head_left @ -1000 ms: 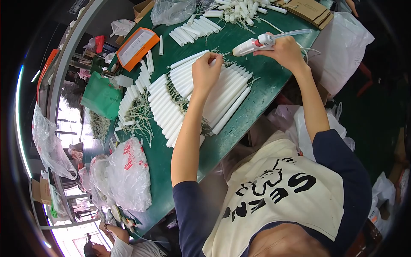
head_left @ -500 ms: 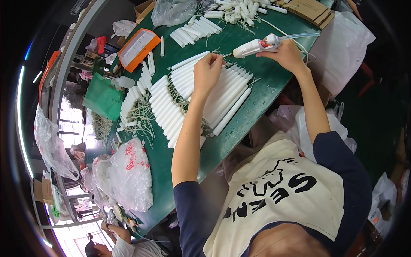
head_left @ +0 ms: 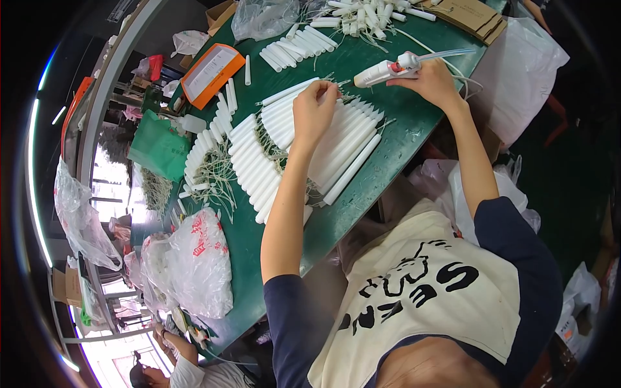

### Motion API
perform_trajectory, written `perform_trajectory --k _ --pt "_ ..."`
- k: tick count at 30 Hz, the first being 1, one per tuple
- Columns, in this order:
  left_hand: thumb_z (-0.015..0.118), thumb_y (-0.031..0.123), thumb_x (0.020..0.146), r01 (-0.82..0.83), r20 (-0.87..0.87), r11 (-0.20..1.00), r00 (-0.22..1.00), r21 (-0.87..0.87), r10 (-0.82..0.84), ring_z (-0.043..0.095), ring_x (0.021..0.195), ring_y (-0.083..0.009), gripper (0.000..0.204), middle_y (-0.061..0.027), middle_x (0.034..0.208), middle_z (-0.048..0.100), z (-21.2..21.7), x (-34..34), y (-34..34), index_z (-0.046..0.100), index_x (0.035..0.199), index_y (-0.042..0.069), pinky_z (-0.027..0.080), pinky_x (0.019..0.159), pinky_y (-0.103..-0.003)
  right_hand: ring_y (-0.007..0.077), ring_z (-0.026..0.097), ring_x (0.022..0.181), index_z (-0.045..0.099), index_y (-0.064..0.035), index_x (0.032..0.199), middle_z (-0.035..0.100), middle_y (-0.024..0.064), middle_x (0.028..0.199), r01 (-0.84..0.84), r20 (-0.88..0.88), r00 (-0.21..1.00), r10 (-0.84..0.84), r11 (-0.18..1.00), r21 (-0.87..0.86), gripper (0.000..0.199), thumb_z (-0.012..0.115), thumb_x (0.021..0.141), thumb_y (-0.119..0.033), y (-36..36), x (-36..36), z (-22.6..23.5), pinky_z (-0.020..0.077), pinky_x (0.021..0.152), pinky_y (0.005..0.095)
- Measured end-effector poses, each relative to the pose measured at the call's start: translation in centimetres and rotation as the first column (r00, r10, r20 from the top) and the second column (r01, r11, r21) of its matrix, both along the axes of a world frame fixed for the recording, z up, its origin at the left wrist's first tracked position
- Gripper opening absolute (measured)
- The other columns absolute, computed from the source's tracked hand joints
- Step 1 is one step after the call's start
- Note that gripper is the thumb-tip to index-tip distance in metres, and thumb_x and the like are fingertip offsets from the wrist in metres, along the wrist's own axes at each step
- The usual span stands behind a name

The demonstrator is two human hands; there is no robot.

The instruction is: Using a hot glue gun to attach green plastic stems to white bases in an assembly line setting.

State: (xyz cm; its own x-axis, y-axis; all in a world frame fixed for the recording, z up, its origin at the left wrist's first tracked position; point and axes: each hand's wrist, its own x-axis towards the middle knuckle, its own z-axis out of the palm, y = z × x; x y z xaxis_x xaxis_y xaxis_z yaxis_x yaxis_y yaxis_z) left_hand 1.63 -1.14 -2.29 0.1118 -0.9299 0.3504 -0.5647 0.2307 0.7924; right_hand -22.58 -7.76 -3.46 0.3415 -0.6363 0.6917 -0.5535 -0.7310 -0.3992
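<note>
Gripping a white glue gun [head_left: 386,70] in the right hand [head_left: 432,83] mid-desk; left hand [head_left: 314,111] pinching white plastic tubes [head_left: 336,139] near the green desk's [head_left: 394,145] front edge. Lying by the far edge: orange-rimmed flat package [head_left: 210,71].

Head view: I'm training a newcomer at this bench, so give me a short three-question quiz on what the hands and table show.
1. True or false: the right hand holds the white glue gun.
2. What does the left hand rest on?
A. the orange tray
B. the row of white tubes
C. a plastic bag
3. What colour is the table top?

Key:
1. True.
2. B, the row of white tubes.
3. Green.
</note>
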Motion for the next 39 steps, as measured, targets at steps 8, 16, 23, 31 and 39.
perform_trajectory --k 8,16,23,31,39 --pt "0.057 0.019 0.082 -0.061 0.070 0.998 0.996 -0.013 0.062 0.064 0.071 -0.0210 0.020 -0.0098 0.074 0.067 -0.2 -0.1 -0.2 0.063 0.084 0.000 0.047 0.067 -0.028 0.0154 0.059 0.052 0.065 -0.0029 0.082 0.061 0.0055 0.060 -0.024 0.281 0.959 -0.035 0.979 0.203 0.041 0.077 0.066 -0.038 -1.3 0.5 0.3 0.0453 0.052 0.0272" --pt "0.057 0.016 0.084 -0.027 0.126 1.000 0.992 0.006 0.026 0.062 0.070 -0.0102 0.022 -0.0083 0.075 0.066 -0.1 -0.2 0.0 0.062 0.089 -0.005 0.047 0.065 -0.022 0.0184 0.062 0.058 0.064 -0.0042 0.081 0.064 0.0069 0.067 0.168 0.108 0.972 -0.211 0.935 0.313 0.048 0.068 0.070 -0.051 -4.0 1.6 -0.6 0.0472 0.059 0.0295" --pt "0.058 0.016 0.084 -0.033 0.141 0.999 0.989 -0.007 0.034 0.062 0.069 -0.0110 0.021 -0.0083 0.074 0.066 -0.4 0.0 -0.1 0.062 0.088 -0.004 0.047 0.065 -0.022 0.0273 0.063 0.079 0.061 0.0005 0.092 0.065 0.0126 0.082 0.207 0.057 0.971 -0.233 0.935 0.287 0.056 0.071 0.068 -0.049 -4.2 1.3 -1.0 0.0473 0.072 0.0338" --pt "0.059 0.021 0.080 -0.053 0.218 0.994 0.973 -0.100 0.074 0.064 0.070 -0.0169 0.023 -0.0108 0.074 0.066 -0.6 0.0 0.1 0.065 0.085 -0.001 0.047 0.066 -0.027 0.0094 0.044 0.055 0.047 -0.0011 0.070 0.044 0.0008 0.058 0.369 0.487 0.772 -0.407 0.912 0.178 0.037 0.079 0.067 -0.019 1.6 0.1 -1.1 0.0373 0.050 0.0238" --pt "0.061 0.024 0.076 -0.141 0.228 0.977 0.958 -0.162 0.176 0.062 0.070 -0.0320 0.018 -0.0135 0.075 0.065 -0.4 -0.5 0.7 0.065 0.080 0.007 0.048 0.063 -0.040 0.0140 0.047 0.043 0.053 -0.0072 0.078 0.053 0.0020 0.061 -0.513 0.235 0.770 0.593 0.795 -0.324 0.019 0.068 0.067 -0.006 11.0 10.5 4.2 0.0346 0.040 0.0256"
